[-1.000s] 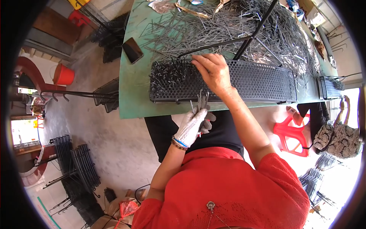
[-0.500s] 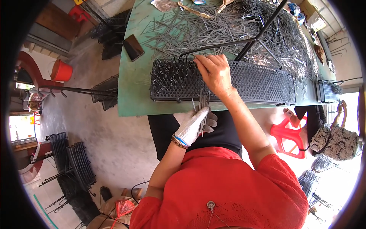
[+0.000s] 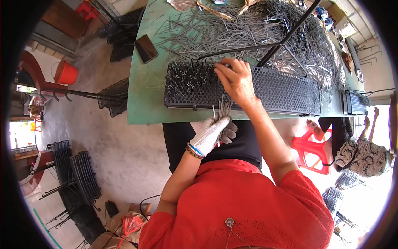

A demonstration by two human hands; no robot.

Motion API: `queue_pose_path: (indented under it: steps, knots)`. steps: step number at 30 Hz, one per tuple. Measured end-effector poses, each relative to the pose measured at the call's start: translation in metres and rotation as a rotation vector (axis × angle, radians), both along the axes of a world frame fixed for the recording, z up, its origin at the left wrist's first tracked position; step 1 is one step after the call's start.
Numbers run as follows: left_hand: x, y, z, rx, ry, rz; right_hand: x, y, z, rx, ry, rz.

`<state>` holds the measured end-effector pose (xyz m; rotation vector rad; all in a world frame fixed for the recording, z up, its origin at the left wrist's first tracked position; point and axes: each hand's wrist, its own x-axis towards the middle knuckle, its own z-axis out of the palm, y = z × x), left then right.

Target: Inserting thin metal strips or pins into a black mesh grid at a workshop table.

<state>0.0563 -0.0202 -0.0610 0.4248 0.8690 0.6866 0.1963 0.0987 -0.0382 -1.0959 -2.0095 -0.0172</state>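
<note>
Left hand [image 3: 213, 133], in a white glove, is clenched round a bundle of thin metal pins [image 3: 223, 108], held just off the near edge of the green surface [image 3: 145, 95], pin tips pointing up toward the black perforated tray [image 3: 282, 89]. Right hand [image 3: 236, 79] is bare, resting on the tray's top about mid-left, fingertips pinched down at the holes; looks like it has a single pin between thumb and forefinger but too small to confirm. Tray lies along the near edge; its left third is already bristling with seated pins [image 3: 186, 81], the right part shows bare holes. Loose pin heap [image 3: 257, 29] sits beyond the tray, two long dark rods [image 3: 286, 35] lying across it. A phone [image 3: 146, 48] lies at the far left, apart from the work. To do this step well, my read: keep the bundle close under the right hand so each pick is short, fan the pins slightly so one separates cleanly, fill row by row from the populated edge rightward so no hole gets skipped, seat each pin vertical, and keep the wrist clear of standing pins so none get knocked askew.
</note>
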Motion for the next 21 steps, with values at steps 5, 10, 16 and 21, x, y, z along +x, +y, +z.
queue_pose_path:
  steps: [5,10,16,21]
  knots:
    - [0.0017,0.0003,0.004,-0.008,0.018,0.009,0.0002,-0.0022,-0.002,-0.03,-0.021,-0.02]
    - [-0.0005,0.0017,0.0003,0.008,0.02,0.012,0.0054,-0.0032,0.003,-0.045,0.029,0.011]
    - [0.0014,-0.0007,-0.0028,0.017,0.006,0.009,0.0047,-0.0034,0.0004,-0.088,0.025,0.079]
    - [0.0017,-0.0022,-0.0047,0.035,0.032,-0.008,0.0038,-0.0033,-0.002,-0.122,-0.051,0.115]
